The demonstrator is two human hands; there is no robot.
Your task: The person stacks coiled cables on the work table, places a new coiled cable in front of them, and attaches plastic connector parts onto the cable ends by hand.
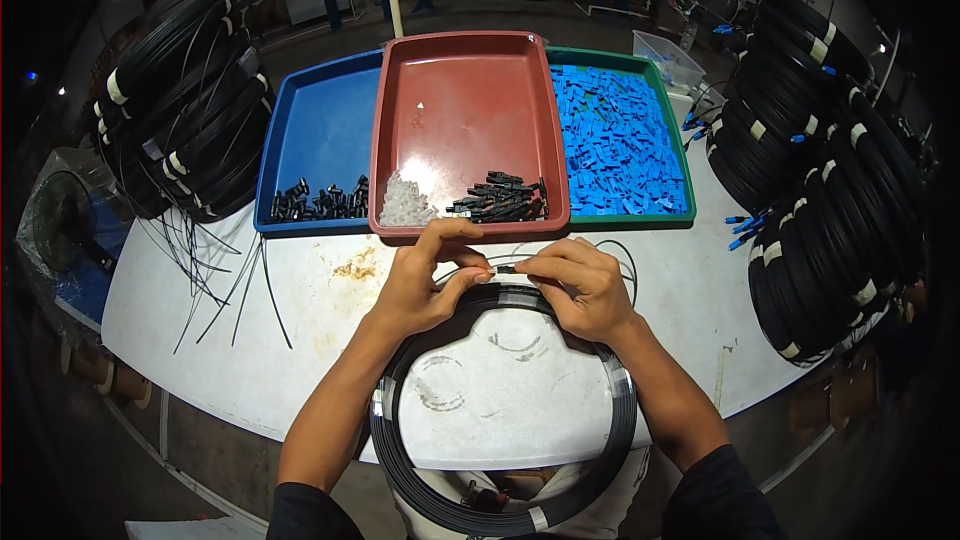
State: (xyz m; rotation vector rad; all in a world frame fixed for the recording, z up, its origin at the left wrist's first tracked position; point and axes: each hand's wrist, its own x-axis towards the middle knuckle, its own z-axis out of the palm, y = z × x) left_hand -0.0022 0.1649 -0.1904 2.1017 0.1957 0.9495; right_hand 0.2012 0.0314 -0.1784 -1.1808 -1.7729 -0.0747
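Above the far side of a coil of black cable, my two hands meet at a small black cable connector. My left hand pinches the connector's left end, where a whitish tip shows at the thumb. From the other side my right hand grips its right end between thumb and forefinger. A thin black cable end loops out beyond my right hand. Tape bands hold the coil, which overhangs the table's near edge. Part of the connector is hidden by my fingertips.
Beyond my hands stand a blue tray with black parts, a red tray with clear caps and black connectors, and a green tray of blue connector pieces. Stacked cable coils rise at left, more coils at right.
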